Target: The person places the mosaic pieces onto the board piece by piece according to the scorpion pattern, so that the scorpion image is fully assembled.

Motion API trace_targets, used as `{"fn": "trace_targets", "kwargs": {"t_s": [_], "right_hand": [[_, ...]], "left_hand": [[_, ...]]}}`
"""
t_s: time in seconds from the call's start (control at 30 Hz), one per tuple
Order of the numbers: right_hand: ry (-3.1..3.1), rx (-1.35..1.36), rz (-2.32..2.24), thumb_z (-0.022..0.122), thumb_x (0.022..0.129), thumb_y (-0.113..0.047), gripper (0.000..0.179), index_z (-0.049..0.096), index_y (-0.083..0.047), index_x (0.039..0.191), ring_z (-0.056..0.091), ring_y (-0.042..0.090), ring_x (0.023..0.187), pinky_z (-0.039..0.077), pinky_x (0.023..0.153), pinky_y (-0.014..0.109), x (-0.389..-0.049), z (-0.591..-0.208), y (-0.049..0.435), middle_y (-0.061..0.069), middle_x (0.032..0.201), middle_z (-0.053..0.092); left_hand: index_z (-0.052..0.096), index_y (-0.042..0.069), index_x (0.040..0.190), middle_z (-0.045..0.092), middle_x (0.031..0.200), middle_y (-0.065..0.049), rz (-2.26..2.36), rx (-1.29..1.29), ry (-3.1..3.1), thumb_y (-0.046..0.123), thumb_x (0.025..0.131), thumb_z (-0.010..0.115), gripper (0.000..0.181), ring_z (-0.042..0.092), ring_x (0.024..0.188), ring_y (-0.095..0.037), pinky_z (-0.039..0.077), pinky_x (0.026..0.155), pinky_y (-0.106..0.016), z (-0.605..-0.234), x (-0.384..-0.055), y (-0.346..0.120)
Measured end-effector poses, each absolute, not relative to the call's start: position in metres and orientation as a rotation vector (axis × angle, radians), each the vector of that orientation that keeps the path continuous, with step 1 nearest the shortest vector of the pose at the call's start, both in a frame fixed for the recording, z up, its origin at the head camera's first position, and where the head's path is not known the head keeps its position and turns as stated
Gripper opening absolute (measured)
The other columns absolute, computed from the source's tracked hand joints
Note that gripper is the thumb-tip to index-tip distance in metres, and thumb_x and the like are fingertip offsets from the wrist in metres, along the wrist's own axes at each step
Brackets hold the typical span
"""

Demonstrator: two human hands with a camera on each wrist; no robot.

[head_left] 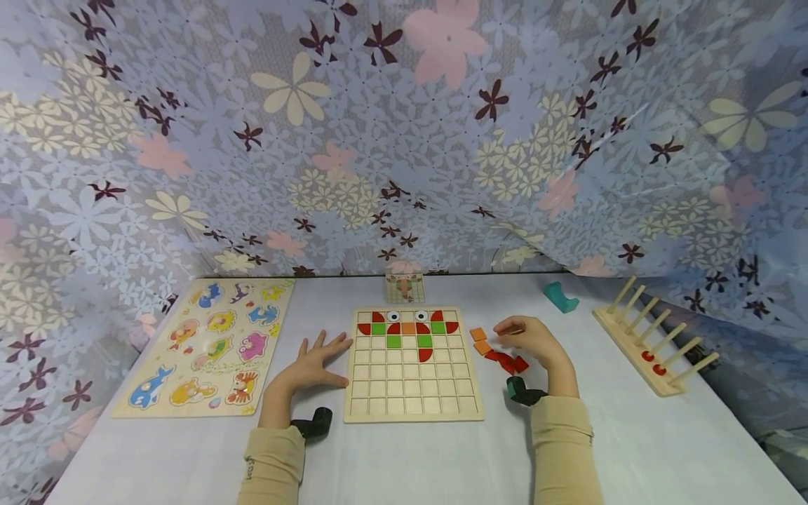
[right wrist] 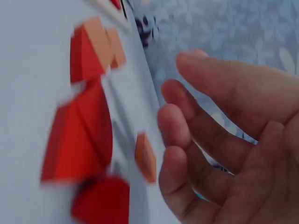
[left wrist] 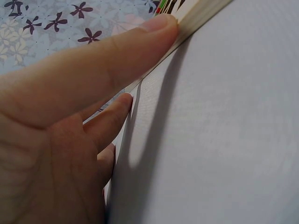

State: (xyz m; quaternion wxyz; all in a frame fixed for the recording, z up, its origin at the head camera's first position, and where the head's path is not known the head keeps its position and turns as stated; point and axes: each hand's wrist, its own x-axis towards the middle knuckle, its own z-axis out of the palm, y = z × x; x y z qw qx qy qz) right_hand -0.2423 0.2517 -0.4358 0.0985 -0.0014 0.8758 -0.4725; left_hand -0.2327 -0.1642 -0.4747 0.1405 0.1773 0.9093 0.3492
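Note:
A wooden grid board (head_left: 413, 386) lies in the middle, with red rounded pieces, green squares, an orange square and two eye tiles in its upper rows. My left hand (head_left: 313, 366) has its fingers spread, thumb and fingertips at the board's left edge. In the left wrist view, the thumb (left wrist: 154, 32) touches the edge. To the right of the board, my right hand (head_left: 533, 338) hovers with loosely bent fingers and a gap under the thumb. An orange piece (right wrist: 145, 158) is beside its fingertips, near red pieces (right wrist: 77, 140). Two orange squares (head_left: 477, 334) lie left of this hand.
A small pattern card (head_left: 405, 287) stands behind the board. At left lies a sea-animal puzzle board (head_left: 208, 344). A wooden peg rack (head_left: 637, 351) with red beads stands at right, and a teal curved block (head_left: 560, 297) lies at the back right. Flowered cloth hangs behind.

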Motion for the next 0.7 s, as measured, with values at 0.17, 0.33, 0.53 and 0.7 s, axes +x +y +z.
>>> {"fn": "trace_targets", "kwargs": {"t_s": [0.17, 0.33, 0.53, 0.7], "right_hand": [[2.546, -0.018, -1.351, 0.067, 0.081, -0.010, 0.033, 0.059, 0.007, 0.108, 0.056, 0.020, 0.085, 0.048, 0.071, 0.029, -0.238, -0.440, 0.267, 0.017, 0.102, 0.061], [2.487, -0.090, -1.313, 0.071, 0.075, -0.005, 0.037, 0.058, 0.009, 0.107, 0.055, 0.022, 0.090, 0.049, 0.073, 0.027, -0.236, -0.445, 0.271, 0.016, 0.101, 0.060], [2.512, -0.111, -1.285, 0.075, 0.069, 0.000, 0.037, 0.060, 0.007, 0.102, 0.048, 0.021, 0.082, 0.045, 0.067, 0.027, -0.240, -0.451, 0.266, 0.009, 0.088, 0.055], [2.542, -0.056, -1.232, 0.073, 0.069, 0.002, 0.030, 0.060, 0.004, 0.097, 0.046, 0.020, 0.078, 0.042, 0.064, 0.028, -0.240, -0.450, 0.261, 0.008, 0.082, 0.051]], "left_hand": [[0.040, 0.009, 0.140, 0.025, 0.150, -0.014, 1.018, 0.507, 2.621, 0.026, 0.068, 0.078, 0.084, -0.004, 0.139, -0.042, -0.013, 0.108, -0.057, -0.472, -0.232, -0.164], [0.040, 0.008, 0.140, 0.024, 0.150, -0.014, 1.014, 0.512, 2.627, 0.025, 0.068, 0.078, 0.083, -0.003, 0.139, -0.042, -0.013, 0.107, -0.057, -0.469, -0.231, -0.164], [0.043, 0.010, 0.139, 0.026, 0.150, -0.015, 1.109, 0.543, 2.594, 0.034, 0.065, 0.079, 0.086, -0.004, 0.139, -0.042, -0.016, 0.107, -0.056, -0.472, -0.231, -0.167], [0.043, 0.015, 0.139, 0.026, 0.150, -0.011, 1.164, 0.594, 2.586, 0.042, 0.065, 0.078, 0.086, -0.007, 0.139, -0.040, -0.020, 0.105, -0.055, -0.480, -0.232, -0.170]]}}
